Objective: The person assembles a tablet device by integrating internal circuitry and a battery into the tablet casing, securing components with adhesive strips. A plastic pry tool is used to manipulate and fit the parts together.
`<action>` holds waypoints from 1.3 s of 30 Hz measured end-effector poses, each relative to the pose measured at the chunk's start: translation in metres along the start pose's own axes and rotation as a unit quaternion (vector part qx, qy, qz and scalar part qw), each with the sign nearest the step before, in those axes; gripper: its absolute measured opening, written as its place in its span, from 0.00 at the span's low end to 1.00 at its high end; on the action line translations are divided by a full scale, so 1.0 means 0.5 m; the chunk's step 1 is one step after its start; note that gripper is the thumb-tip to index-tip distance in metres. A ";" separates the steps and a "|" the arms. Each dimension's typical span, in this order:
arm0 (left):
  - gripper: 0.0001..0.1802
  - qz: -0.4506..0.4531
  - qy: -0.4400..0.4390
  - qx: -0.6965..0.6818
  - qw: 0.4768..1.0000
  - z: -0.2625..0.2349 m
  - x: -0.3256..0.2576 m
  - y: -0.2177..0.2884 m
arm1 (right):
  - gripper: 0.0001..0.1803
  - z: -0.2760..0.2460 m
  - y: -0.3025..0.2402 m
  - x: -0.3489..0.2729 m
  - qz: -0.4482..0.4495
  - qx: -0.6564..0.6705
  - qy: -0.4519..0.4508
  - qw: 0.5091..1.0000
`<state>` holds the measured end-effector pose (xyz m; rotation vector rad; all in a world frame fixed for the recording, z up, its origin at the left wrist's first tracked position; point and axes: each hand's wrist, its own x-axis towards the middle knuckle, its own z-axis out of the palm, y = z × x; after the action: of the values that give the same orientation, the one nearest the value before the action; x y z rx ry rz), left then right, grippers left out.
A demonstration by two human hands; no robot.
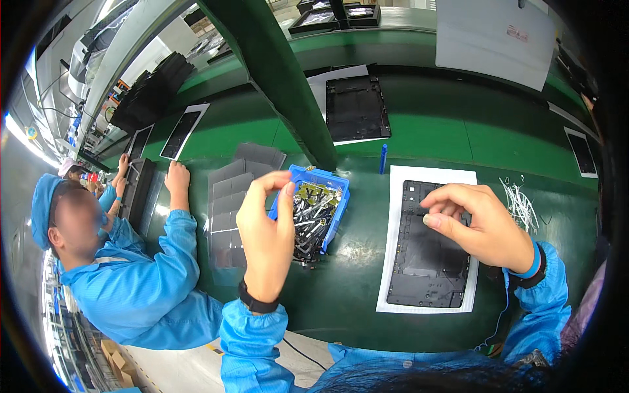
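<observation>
My left hand is raised beside the blue bin, its thumb and index finger drawn together in a pinch. Whatever may be between those fingertips is too small to make out. The bin is filled with small parts, black, silver and yellow-green, like flat cables. Over a black tablet-like housing, my right hand hovers with loosely curled fingers. A gap shows between its thumb and index finger, and nothing is visible in it. The housing lies on a white sheet. My right wrist wears a blue band with a cord.
Thin white strips lie right of the housing, and a blue pen-like object stands behind it. Dark flat sheets lie left of the bin. Another black housing sits beyond the green post. A co-worker works at left.
</observation>
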<state>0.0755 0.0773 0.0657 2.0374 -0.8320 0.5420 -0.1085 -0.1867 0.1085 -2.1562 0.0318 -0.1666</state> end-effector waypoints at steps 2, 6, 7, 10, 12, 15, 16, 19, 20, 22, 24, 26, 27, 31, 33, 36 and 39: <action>0.04 -0.017 0.002 -0.040 0.999 0.002 -0.014 0.050 | 0.13 0.017 0.009 -0.003 0.000 0.044 0.006 0.999; 0.12 0.102 -0.052 -0.071 0.991 0.016 -0.057 0.144 | 0.13 0.057 -0.012 -0.001 0.031 0.193 -0.001 0.981; 0.14 0.114 -0.056 -0.075 0.989 0.027 -0.065 0.164 | 0.13 0.067 -0.013 -0.001 0.039 0.247 0.016 0.968; 0.15 0.158 -0.071 -0.116 0.978 0.059 -0.088 0.181 | 0.12 0.057 -0.023 -0.004 0.103 0.306 0.054 0.945; 0.16 0.165 -0.087 -0.137 0.973 0.071 -0.091 0.188 | 0.10 0.044 -0.015 -0.015 0.100 0.291 0.058 0.950; 0.16 -0.061 -0.172 -0.336 0.924 0.092 -0.088 0.220 | 0.08 0.026 0.010 -0.047 -0.040 0.100 0.033 0.994; 0.16 -0.060 -0.176 -0.339 0.922 0.103 -0.092 0.221 | 0.08 0.022 0.013 -0.058 -0.037 0.098 0.037 0.994; 0.12 -0.121 -0.259 -0.501 0.817 0.139 -0.109 0.216 | 0.08 0.019 0.021 -0.095 -0.060 0.043 0.052 0.996; 0.12 -0.121 -0.261 -0.502 0.816 0.149 -0.111 0.219 | 0.08 0.021 0.028 -0.105 -0.059 0.042 0.054 0.996; 0.10 -0.207 -0.278 -0.572 0.744 0.166 -0.114 0.228 | 0.09 0.026 0.040 -0.122 -0.089 -0.028 0.108 0.990; 0.10 -0.206 -0.287 -0.580 0.734 0.179 -0.116 0.240 | 0.11 0.024 0.047 -0.134 -0.080 -0.062 0.117 0.988; 0.10 -0.252 -0.304 -0.584 0.710 0.193 -0.115 0.245 | 0.13 0.023 0.055 -0.141 -0.067 -0.094 0.128 0.985; 0.10 -0.277 -0.322 -0.587 0.689 0.199 -0.112 0.242 | 0.14 0.020 0.058 -0.140 -0.077 -0.119 0.129 0.982; 0.11 -0.262 -0.303 -0.573 0.715 0.230 -0.110 0.249 | 0.18 0.015 0.080 -0.145 -0.114 -0.218 0.164 0.955; 0.10 -0.185 -0.259 -0.509 0.800 0.255 -0.111 0.252 | 0.17 0.003 0.086 -0.143 -0.111 -0.257 0.171 0.945; 0.10 -0.179 -0.300 -0.467 0.812 0.265 -0.099 0.261 | 0.15 -0.014 0.089 -0.145 -0.108 -0.311 0.174 0.928; 0.12 -0.208 -0.312 -0.506 0.777 0.280 -0.103 0.266 | 0.12 -0.026 0.089 -0.148 -0.087 -0.316 0.155 0.932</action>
<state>-0.0462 -0.0768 0.0292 1.2439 -0.7418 -0.7664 -0.1814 -0.2157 0.0710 -2.7522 0.0866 -0.6783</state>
